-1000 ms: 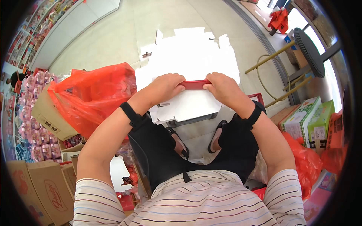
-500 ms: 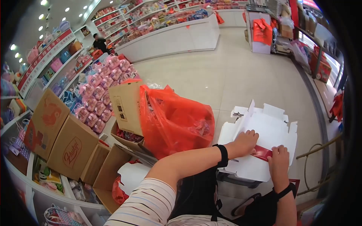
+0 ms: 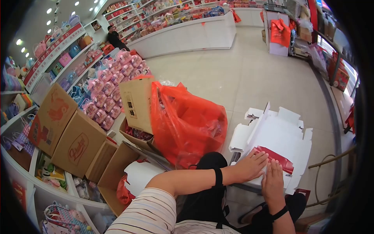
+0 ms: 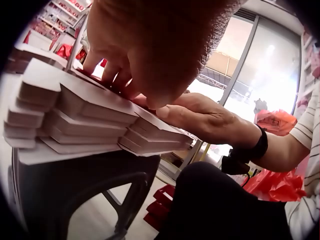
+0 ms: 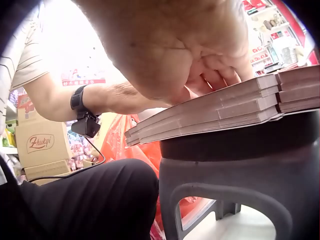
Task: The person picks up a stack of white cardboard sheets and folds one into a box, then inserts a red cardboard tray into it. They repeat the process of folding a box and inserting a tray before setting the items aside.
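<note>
A stack of white die-cut cardboard blanks lies on a dark plastic stool. A glossy red panel sits along the near part of the top blank. My left hand rests on the panel's left end with straight fingers. Beside it my right hand lies with fingers extended, their tips on the red panel's near edge. The two hands almost meet. The left wrist view shows the layered edges of the stack under my fingers.
A big red plastic bag stands left of the stool, against an open carton. Brown boxes and shelves are farther left. A brass-coloured metal frame is at the right. A person is near the far shelves.
The head view has swung up and left. My hands gripped the ends of a narrow red strip; they have since come together and flattened onto the red panel, which shows broader now.
</note>
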Demonstrator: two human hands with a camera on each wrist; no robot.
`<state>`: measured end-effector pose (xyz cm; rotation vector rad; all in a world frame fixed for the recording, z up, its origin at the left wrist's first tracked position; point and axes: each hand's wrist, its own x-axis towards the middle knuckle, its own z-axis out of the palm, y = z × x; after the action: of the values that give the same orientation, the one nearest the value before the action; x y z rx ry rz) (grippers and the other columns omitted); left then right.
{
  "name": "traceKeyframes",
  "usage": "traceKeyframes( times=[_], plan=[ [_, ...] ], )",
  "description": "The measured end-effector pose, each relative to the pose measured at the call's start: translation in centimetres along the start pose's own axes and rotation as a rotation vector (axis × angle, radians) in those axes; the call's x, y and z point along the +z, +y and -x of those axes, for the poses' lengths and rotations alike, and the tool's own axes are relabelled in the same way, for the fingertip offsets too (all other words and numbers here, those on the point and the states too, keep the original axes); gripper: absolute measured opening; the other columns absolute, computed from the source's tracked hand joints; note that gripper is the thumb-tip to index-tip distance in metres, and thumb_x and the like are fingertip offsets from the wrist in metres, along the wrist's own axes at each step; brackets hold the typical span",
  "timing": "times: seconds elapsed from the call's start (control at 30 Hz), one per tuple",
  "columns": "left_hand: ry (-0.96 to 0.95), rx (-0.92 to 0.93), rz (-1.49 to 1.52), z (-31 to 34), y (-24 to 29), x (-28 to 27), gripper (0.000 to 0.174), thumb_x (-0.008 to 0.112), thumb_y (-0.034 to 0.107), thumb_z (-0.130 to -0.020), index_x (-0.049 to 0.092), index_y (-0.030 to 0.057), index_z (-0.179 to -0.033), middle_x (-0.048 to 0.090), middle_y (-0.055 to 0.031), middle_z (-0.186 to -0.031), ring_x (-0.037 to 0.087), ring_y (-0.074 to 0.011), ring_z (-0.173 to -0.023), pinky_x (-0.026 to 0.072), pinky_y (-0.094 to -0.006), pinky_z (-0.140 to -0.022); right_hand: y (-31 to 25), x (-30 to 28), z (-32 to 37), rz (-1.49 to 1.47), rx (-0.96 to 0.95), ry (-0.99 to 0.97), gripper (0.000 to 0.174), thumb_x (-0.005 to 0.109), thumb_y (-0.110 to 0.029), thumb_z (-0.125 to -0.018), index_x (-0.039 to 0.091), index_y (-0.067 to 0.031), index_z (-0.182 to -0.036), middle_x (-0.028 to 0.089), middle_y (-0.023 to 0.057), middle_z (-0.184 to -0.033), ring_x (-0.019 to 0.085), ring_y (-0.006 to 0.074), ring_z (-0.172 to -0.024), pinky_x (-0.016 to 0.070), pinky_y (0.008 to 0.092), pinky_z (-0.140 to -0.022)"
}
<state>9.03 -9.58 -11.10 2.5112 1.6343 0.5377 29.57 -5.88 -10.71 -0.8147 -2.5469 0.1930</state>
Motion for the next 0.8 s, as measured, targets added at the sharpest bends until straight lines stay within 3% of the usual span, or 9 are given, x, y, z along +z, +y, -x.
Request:
traceKeyframes(
  times=[0.13, 0.23, 0.33, 0.4, 0.57, 0.73, 0.8],
  plan=[
    [0.118, -0.002, -0.083, 1.5, -0.9, -0.2, 0.061, 0.063, 0.033, -0.099, 0.052, -0.0111, -0.140, 0.049, -0.0300, -0.150, 0.045, -0.0431, -0.143, 0.0340, -0.0514, -0.120, 1.2, -0.8, 0.5, -0.002, 0.022, -0.025, 0.049, 0.059, 0.000, -0.091, 0.054, 0.0127, -0.138, 0.052, 0.0314, -0.146, 0.049, 0.0477, -0.139, 0.0376, 0.0551, -0.120],
    [0.042, -0.029, -0.066, 1.6, -1.0, -0.7, 0.064, 0.060, 0.034, -0.102, 0.047, -0.0138, -0.143, 0.046, -0.0335, -0.151, 0.042, -0.0452, -0.145, 0.0330, -0.0507, -0.121, 1.9, -1.4, 1.3, 0.001, 0.058, -0.011, 0.047, 0.057, 0.001, -0.090, 0.055, 0.0136, -0.135, 0.054, 0.0319, -0.144, 0.051, 0.0486, -0.138, 0.0392, 0.0543, -0.119],
    [0.012, -0.084, -0.106, 1.1, -0.4, -0.1, 0.065, 0.063, 0.035, -0.100, 0.049, -0.0135, -0.141, 0.048, -0.0325, -0.149, 0.044, -0.0459, -0.143, 0.0350, -0.0512, -0.120, 1.8, -1.7, 1.2, 0.017, 0.043, -0.007, 0.046, 0.056, 0.003, -0.089, 0.056, 0.0145, -0.134, 0.055, 0.0323, -0.142, 0.051, 0.0494, -0.137, 0.0403, 0.0541, -0.118],
    [0.109, -0.032, -0.087, 0.7, 0.0, 0.2, 0.065, 0.065, 0.034, -0.097, 0.051, -0.0131, -0.139, 0.051, -0.0323, -0.146, 0.047, -0.0467, -0.139, 0.0375, -0.0520, -0.119, 1.1, -1.2, 0.5, 0.001, 0.021, 0.041, 0.046, 0.055, 0.004, -0.088, 0.056, 0.0148, -0.133, 0.055, 0.0332, -0.142, 0.051, 0.0502, -0.136, 0.0402, 0.0544, -0.118],
    [0.102, 0.034, -0.079, 0.0, 0.0, -0.5, 0.057, 0.063, 0.031, -0.101, 0.053, -0.0091, -0.141, 0.051, -0.0287, -0.149, 0.047, -0.0431, -0.142, 0.0367, -0.0516, -0.120, 1.4, -1.5, 0.0, 0.008, -0.038, 0.016, 0.048, 0.060, -0.001, -0.089, 0.056, 0.0117, -0.134, 0.056, 0.0297, -0.142, 0.052, 0.0447, -0.137, 0.0407, 0.0495, -0.119],
    [0.112, -0.003, -0.123, 1.2, -0.8, -2.2, 0.055, 0.067, 0.029, -0.099, 0.055, -0.0073, -0.139, 0.056, -0.0278, -0.143, 0.053, -0.0430, -0.135, 0.0416, -0.0471, -0.115, 2.3, -3.5, 1.6, 0.088, 0.026, 0.018, 0.044, 0.060, 0.000, -0.089, 0.058, 0.0101, -0.132, 0.059, 0.0271, -0.138, 0.056, 0.0425, -0.133, 0.0446, 0.0475, -0.115],
    [0.100, -0.036, -0.071, 0.7, -0.6, -2.5, 0.052, 0.068, 0.027, -0.099, 0.056, -0.0060, -0.137, 0.057, -0.0271, -0.140, 0.055, -0.0420, -0.133, 0.0440, -0.0458, -0.113, 2.2, -3.7, 1.4, -0.056, 0.087, 0.021, 0.040, 0.060, 0.001, -0.090, 0.059, 0.0082, -0.129, 0.061, 0.0250, -0.134, 0.057, 0.0414, -0.130, 0.0477, 0.0464, -0.111]
  ],
)
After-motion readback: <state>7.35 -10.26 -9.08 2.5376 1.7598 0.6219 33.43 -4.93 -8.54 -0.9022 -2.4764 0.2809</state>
